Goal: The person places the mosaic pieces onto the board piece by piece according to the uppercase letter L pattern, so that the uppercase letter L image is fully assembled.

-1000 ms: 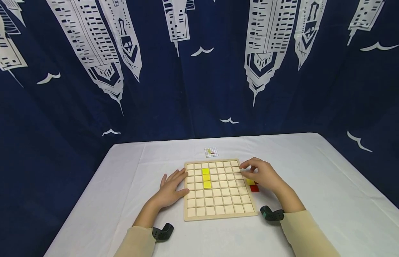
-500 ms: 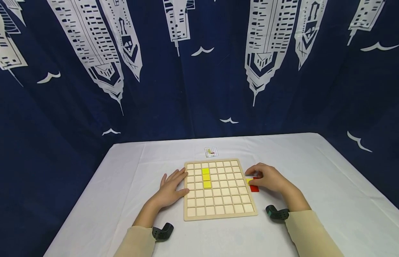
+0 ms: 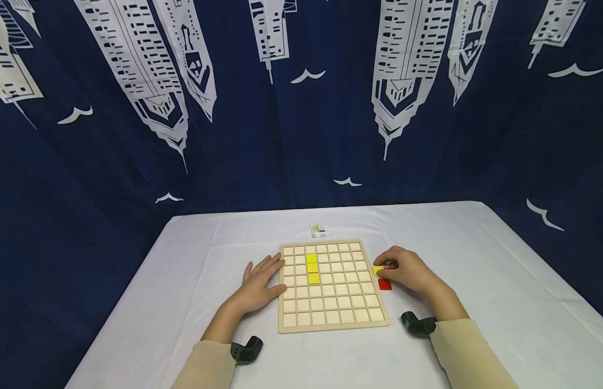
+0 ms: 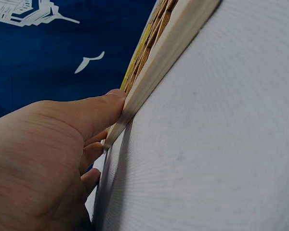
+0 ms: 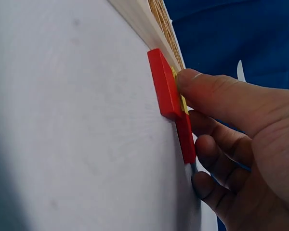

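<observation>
A square wooden grid board (image 3: 330,329) lies on the table, with a column of three yellow tiles (image 3: 312,268) set in its cells. At its left edge my left hand (image 3: 255,289) rests with fingers extended, the thumb and fingertips against the wooden rim (image 4: 149,72). Just off the right edge my right hand (image 3: 408,270) pinches a loose yellow tile (image 3: 377,270) between thumb and fingers. Below that hand lies a red tile (image 3: 385,284). Another red tile (image 5: 185,137) is partly hidden by the hand; the nearer red tile (image 5: 164,84) covers much of the yellow one in the right wrist view.
Behind the board lies a small printed grid card (image 3: 320,229) with coloured squares on it. A white cloth covers the table (image 3: 199,259), and a dark blue patterned curtain (image 3: 282,135) hangs at its far side. Each wrist wears a black camera (image 3: 418,323).
My right hand has drawn back from the board's right edge and down to the loose tiles, where it has taken hold of the yellow one. My left hand has stayed put.
</observation>
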The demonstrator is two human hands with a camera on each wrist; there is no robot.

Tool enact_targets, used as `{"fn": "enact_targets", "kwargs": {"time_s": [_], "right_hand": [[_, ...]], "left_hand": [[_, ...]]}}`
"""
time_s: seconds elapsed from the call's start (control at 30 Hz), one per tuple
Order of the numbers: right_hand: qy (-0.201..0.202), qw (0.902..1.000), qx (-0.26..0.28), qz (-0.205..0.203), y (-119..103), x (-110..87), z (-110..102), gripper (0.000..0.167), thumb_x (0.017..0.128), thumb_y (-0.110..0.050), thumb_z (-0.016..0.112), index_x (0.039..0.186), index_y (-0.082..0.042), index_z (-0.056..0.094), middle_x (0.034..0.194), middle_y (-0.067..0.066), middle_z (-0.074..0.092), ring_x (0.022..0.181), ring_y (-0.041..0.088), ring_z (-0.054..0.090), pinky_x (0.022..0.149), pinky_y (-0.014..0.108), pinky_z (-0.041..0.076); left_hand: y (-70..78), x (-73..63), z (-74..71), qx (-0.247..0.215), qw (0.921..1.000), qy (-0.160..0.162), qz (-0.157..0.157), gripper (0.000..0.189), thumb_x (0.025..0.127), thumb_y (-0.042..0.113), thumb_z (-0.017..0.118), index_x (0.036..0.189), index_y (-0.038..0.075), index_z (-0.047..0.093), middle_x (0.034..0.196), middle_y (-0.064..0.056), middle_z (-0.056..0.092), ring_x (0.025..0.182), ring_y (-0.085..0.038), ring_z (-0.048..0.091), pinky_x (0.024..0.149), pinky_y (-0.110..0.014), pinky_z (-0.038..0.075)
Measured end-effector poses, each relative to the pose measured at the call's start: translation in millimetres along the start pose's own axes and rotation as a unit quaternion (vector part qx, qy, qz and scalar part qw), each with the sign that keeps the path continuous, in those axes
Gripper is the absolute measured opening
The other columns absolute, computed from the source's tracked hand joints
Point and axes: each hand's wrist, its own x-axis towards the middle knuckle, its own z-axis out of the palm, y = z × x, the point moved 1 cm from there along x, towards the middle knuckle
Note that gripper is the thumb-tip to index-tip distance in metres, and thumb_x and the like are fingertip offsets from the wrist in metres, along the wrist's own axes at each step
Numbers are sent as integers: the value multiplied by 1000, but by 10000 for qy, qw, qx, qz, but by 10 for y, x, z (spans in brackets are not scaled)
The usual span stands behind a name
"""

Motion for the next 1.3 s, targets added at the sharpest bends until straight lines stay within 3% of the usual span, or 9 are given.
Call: {"fn": "enact_targets", "kwargs": {"time_s": [0.67,0.97,1.3], "right_hand": [[47,10000,-65,-29,5,8,-17,16,85,-10,77,101,-12,73,97,3,65,83,15,52,70,23,44],[56,9999,-107,-18,-80,16,-39,19,85,-12,76,103,-10,72,97,4,66,82,15,51,69,24,44],[96,9995,-29,-294,-260,37,-20,19,85,-10,76,104,-11,72,98,2,67,78,14,50,65,23,44]], "left_hand": [[1,4,-2,-16,10000,9,34,65,94,24,67,152,9,42,166,-6,28,156,-34,18,122,-64,-7],[9,-1,-11,-68,10000,-5,49,65,94,23,67,152,9,42,166,-6,28,156,-34,19,123,-63,-7],[-1,-2,-3,-4,10000,-13,5,65,94,24,67,152,9,41,166,-6,28,156,-33,18,123,-64,-7]]}}
